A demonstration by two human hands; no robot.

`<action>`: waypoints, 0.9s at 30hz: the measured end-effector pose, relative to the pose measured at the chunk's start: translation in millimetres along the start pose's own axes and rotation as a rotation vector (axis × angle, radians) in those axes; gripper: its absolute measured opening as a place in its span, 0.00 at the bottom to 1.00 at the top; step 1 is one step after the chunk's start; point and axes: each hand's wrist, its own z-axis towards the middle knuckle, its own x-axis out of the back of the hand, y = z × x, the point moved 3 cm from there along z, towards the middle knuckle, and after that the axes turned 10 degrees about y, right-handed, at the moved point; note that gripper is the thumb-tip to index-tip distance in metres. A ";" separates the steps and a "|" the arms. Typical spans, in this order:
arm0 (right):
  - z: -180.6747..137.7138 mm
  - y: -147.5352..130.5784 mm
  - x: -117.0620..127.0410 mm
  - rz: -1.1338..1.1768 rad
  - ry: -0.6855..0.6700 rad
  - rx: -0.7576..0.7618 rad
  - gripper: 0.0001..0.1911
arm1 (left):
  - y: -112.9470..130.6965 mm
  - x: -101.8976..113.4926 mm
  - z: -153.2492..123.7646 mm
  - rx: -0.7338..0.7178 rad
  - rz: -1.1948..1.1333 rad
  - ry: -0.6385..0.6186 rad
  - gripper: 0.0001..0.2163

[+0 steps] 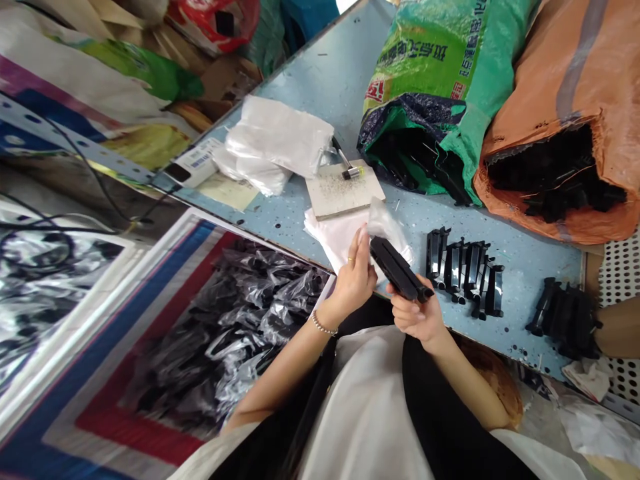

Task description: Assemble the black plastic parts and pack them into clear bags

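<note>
My right hand (417, 317) is wrapped round the lower end of a long black plastic part (397, 268), which slants up and to the left over the table edge. Beside its upper end, my left hand (354, 280) has its fingers stretched out, and I see nothing held in it. Just beyond both hands lies a stack of clear plastic bags (333, 239). Several similar black parts (457, 267) lie in a row on the table to the right of my right hand, and a second group of dark parts (565, 317) lies farther right.
On the blue table (345, 60) are a hammer (351, 172) on a pale board (345, 197) and white bags (283, 137). A green sack (430, 73) and an orange sack (555, 73) hold black parts. At lower left, a striped container (145, 387) holds bagged parts.
</note>
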 end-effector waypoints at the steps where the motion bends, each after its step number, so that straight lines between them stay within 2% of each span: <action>1: 2.7 -4.0 2.2 -0.057 0.058 0.050 0.28 | 8.4 -2.0 -2.6 -0.064 -0.010 -0.014 0.42; 4: 4.3 -16.7 7.0 -0.427 0.355 0.305 0.24 | 29.6 -4.1 -10.2 -0.241 -0.086 -0.106 0.40; 6: -2.0 -18.9 1.5 -0.801 0.552 0.482 0.20 | 34.7 -0.3 -11.4 -0.282 -0.129 -0.161 0.40; 7: -5.6 -16.5 -4.2 -0.977 0.594 0.536 0.22 | 35.1 3.7 -10.8 -0.293 -0.143 -0.177 0.39; 8: -8.3 -11.9 -10.8 -1.126 0.574 0.548 0.27 | 34.6 9.5 -9.8 -0.304 -0.152 -0.184 0.38; 9: -10.0 -6.3 -17.1 -1.233 0.496 0.522 0.32 | 33.3 17.6 -8.9 -0.304 -0.155 -0.178 0.35; 11: -12.8 0.2 -26.8 -1.338 0.242 0.442 0.39 | 28.3 42.1 -8.7 -0.242 -0.142 -0.125 0.26; 13: -16.2 -12.0 -28.2 -1.432 0.073 0.461 0.34 | 18.5 77.2 -13.6 -0.096 -0.100 -0.044 0.15; 14: -17.7 -27.2 -24.8 -1.520 0.080 0.536 0.28 | 10.8 97.6 -18.6 -0.007 -0.068 0.002 0.11; 15: -18.9 -47.4 -18.8 -1.641 0.149 0.640 0.22 | 0.6 118.5 -25.2 0.078 -0.028 0.046 0.08; 17: -18.7 -95.0 -1.4 -1.930 0.410 0.832 0.23 | -28.0 156.8 -41.8 0.218 0.082 0.116 0.06; 18: -15.5 -117.6 9.0 -2.070 0.505 0.843 0.23 | -46.9 172.2 -51.0 0.276 0.156 0.136 0.06; 20: -3.0 -156.5 28.2 -2.257 0.575 0.787 0.22 | -91.5 192.9 -69.6 0.397 0.331 0.125 0.08; 22: 12.8 -186.5 41.6 -2.346 0.604 0.740 0.19 | -137.1 201.1 -85.7 0.516 0.475 0.051 0.10; 24: 25.2 -208.9 48.5 -2.373 0.654 0.735 0.19 | -169.9 200.3 -94.4 0.600 0.544 0.009 0.10; 26: 29.7 -225.5 51.9 -2.377 0.682 0.754 0.21 | -179.8 190.2 -92.3 0.645 0.568 0.021 0.10; 27: 29.2 -231.6 53.1 -2.386 0.647 0.758 0.22 | -174.7 180.6 -86.7 0.646 0.569 0.049 0.10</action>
